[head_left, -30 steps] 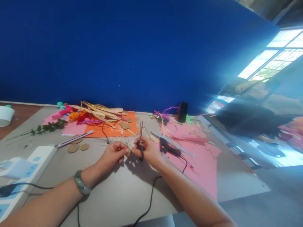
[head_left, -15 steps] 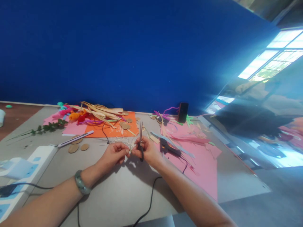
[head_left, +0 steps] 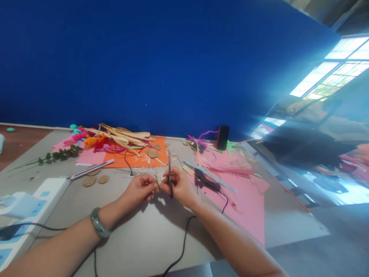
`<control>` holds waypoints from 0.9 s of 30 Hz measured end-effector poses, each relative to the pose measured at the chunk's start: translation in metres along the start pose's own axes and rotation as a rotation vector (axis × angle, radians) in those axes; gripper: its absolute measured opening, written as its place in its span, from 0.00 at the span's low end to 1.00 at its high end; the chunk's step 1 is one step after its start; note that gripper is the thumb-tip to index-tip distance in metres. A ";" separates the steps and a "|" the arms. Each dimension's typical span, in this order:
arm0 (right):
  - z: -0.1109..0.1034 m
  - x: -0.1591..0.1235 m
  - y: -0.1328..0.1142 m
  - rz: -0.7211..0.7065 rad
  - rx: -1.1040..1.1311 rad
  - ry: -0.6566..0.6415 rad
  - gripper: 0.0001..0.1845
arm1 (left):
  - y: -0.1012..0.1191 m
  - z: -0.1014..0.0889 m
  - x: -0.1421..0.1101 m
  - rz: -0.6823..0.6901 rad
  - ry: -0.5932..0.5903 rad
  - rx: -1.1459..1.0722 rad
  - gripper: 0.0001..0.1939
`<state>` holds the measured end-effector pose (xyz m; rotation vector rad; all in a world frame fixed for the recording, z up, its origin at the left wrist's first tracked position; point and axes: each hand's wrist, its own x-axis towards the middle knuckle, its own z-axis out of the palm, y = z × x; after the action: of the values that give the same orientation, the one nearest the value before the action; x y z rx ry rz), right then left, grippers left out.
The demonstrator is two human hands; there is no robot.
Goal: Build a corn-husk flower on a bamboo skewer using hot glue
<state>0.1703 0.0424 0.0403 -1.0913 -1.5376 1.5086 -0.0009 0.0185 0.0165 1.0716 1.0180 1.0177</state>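
Observation:
My left hand (head_left: 143, 187) pinches a thin, pale strand (head_left: 157, 179) between thumb and fingertips, just above the grey table. Close beside it, my right hand (head_left: 179, 186) is closed around a pair of scissors (head_left: 170, 173), whose blades point up and away from me. The right thumb and fingertip also meet at the strand, near the left fingertips. What the strand is made of is too small to make out. Behind the hands lie thin wires and pale scraps (head_left: 144, 172).
A hot glue gun (head_left: 206, 180) with a black cord rests on pink paper (head_left: 245, 207) at the right. Orange paper (head_left: 115, 161) carries raffia strips (head_left: 123, 134) and wooden discs (head_left: 152, 153). A utility knife (head_left: 92, 169) and power strip (head_left: 52, 192) are at the left; a black phone (head_left: 223, 137) stands behind.
The scissors have turned slightly and shifted a little left in my right hand. The strand between my fingertips now leans differently. My left hand has barely moved.

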 end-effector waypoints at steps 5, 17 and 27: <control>-0.001 0.001 0.001 -0.002 0.001 -0.010 0.24 | -0.002 0.000 0.000 0.007 0.001 -0.011 0.08; 0.000 0.000 0.000 0.004 0.001 0.001 0.23 | -0.003 -0.002 0.001 0.003 -0.017 0.004 0.14; -0.003 0.002 0.003 0.003 0.015 0.000 0.24 | -0.004 -0.003 0.001 0.012 -0.029 0.009 0.11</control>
<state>0.1721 0.0453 0.0369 -1.0858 -1.5228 1.5193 -0.0026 0.0197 0.0123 1.0981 0.9942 1.0054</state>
